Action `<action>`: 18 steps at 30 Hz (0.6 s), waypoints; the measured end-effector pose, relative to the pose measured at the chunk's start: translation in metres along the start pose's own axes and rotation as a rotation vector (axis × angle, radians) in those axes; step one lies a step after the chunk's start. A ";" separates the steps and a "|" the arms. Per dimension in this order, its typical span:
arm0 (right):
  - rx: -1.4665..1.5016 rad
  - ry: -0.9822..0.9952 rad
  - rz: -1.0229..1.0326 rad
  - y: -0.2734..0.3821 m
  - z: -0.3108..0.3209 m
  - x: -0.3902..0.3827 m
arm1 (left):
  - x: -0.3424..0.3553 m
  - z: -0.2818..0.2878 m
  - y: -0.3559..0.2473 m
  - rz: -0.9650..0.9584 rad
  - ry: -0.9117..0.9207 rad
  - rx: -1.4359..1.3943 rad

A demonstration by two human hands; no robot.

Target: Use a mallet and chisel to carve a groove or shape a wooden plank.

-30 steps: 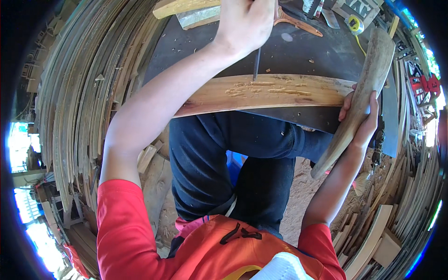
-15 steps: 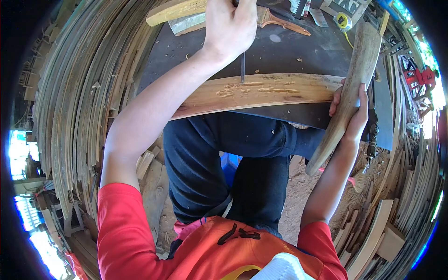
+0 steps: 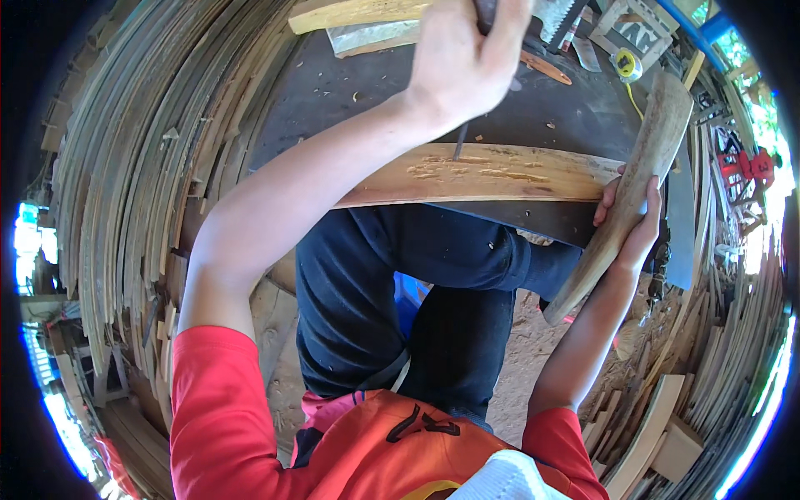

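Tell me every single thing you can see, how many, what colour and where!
Long flat wooden board, gouged: one, honey-brown, across the table's near edge
Thick rounded wooden club: one, grey-brown, in the right hand
Thin straight metal tool: one, dark grey, between left hand and board
Flat smooth table: one, dark grey, centre
Round tape measure: one, yellow, table's far right
Slim wooden handle: one, orange-brown, right of the left hand
Toothed metal blade: one, grey, top
Long thin wooden strips: too many to count, grey-brown, both sides
Small clutter: uncountable, mixed, edges
Trousered legs: two, dark navy, below the board
Short cloth sleeves: two, red, bottom
Bare hands: two, left top, right at the club
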State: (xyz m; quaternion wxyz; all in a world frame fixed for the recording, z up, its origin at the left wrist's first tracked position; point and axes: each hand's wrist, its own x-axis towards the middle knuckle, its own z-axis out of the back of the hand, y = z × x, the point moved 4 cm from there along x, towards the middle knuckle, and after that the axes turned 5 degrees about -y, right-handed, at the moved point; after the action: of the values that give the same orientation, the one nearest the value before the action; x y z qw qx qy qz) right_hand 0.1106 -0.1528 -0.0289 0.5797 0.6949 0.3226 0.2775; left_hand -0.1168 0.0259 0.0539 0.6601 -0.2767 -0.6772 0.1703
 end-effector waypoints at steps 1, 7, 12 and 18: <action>-0.003 -0.014 -0.003 0.000 0.001 0.000 | -0.001 -0.001 -0.006 0.026 -0.013 -0.049; -0.020 0.022 0.009 0.001 -0.003 0.002 | -0.003 0.005 -0.026 0.155 0.053 -0.103; -0.007 0.029 0.008 0.000 0.002 0.004 | -0.004 -0.001 -0.015 -0.118 0.021 0.006; -0.177 0.017 0.033 0.008 0.001 -0.001 | -0.007 -0.001 -0.021 0.240 0.095 -0.027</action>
State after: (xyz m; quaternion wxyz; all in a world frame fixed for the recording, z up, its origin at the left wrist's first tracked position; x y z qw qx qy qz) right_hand 0.1121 -0.1550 -0.0211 0.6313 0.6439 0.2902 0.3203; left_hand -0.1187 0.0051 0.0610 0.6626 -0.3725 -0.6093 0.2257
